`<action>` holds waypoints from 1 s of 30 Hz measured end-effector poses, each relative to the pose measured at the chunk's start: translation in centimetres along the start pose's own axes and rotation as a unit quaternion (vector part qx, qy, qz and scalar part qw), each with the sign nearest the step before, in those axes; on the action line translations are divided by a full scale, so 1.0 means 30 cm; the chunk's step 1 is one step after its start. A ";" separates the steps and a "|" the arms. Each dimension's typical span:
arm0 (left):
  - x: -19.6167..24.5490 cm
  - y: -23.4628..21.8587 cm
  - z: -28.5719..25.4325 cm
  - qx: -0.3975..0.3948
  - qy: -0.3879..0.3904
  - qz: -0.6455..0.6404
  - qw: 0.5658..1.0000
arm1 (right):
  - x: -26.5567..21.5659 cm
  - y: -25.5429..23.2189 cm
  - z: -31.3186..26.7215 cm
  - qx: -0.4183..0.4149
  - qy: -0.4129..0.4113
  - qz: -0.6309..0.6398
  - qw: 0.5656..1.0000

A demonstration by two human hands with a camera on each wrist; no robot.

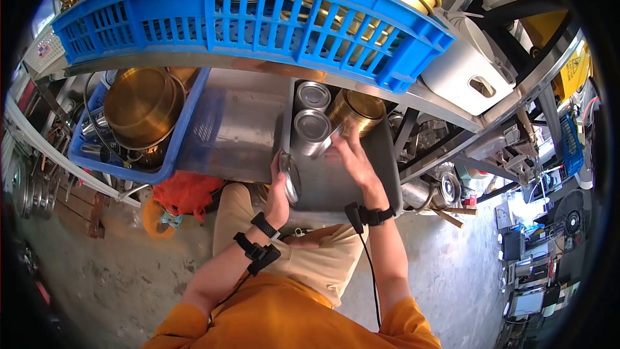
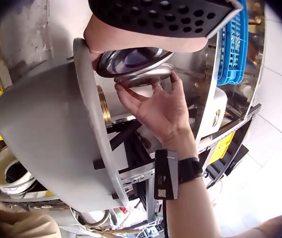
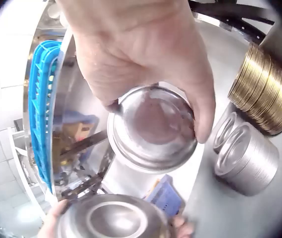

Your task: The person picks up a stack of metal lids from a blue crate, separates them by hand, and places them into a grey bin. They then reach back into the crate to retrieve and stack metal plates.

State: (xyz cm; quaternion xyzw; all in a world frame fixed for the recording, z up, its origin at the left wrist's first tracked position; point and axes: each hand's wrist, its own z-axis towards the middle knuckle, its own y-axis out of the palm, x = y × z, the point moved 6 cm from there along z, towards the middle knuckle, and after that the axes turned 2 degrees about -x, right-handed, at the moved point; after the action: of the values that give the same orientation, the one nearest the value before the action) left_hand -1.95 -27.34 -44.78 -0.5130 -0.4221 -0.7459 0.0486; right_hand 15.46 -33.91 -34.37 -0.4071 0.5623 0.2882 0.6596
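My left hand (image 1: 278, 200) grips a shallow steel dish (image 1: 291, 178) by its edge, over the left side of the grey basin (image 1: 336, 194). In the right wrist view, my right hand (image 3: 141, 59) holds another round steel dish (image 3: 153, 131) between thumb and fingers, above the left hand's dish (image 3: 113, 220). The left wrist view has the two dishes close together. Inside the basin stand two silver stacks of dishes, a nearer stack (image 1: 312, 126) and a farther stack (image 1: 314, 95). Beside them is a gold stack (image 1: 363, 108), partly behind the right hand in the head view.
A blue crate (image 1: 258, 19) of gold pans sits on the shelf above the basin. To the left are a steel tray (image 1: 236, 129) and a blue tub (image 1: 169, 161) with gold pots. A white container (image 1: 465, 68) stands at the shelf's right end.
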 end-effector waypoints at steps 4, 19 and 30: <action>-0.024 -0.027 -0.001 0.026 -0.002 0.019 0.999 | 0.094 -0.055 0.137 0.050 -0.110 -0.032 0.992; -0.035 -0.026 -0.003 0.004 -0.006 0.056 0.998 | 0.353 -0.068 0.098 -0.090 0.085 -0.326 0.937; 0.015 0.024 0.098 -0.039 -0.109 0.144 0.983 | 0.152 -0.125 -0.106 -0.033 0.071 -0.355 0.932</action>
State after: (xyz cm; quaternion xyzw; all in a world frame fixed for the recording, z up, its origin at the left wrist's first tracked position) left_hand 0.32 -25.63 -43.66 -0.6482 -0.3167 -0.6867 0.0891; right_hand 17.91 -38.90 -38.12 -0.6211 0.4169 0.0242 0.6632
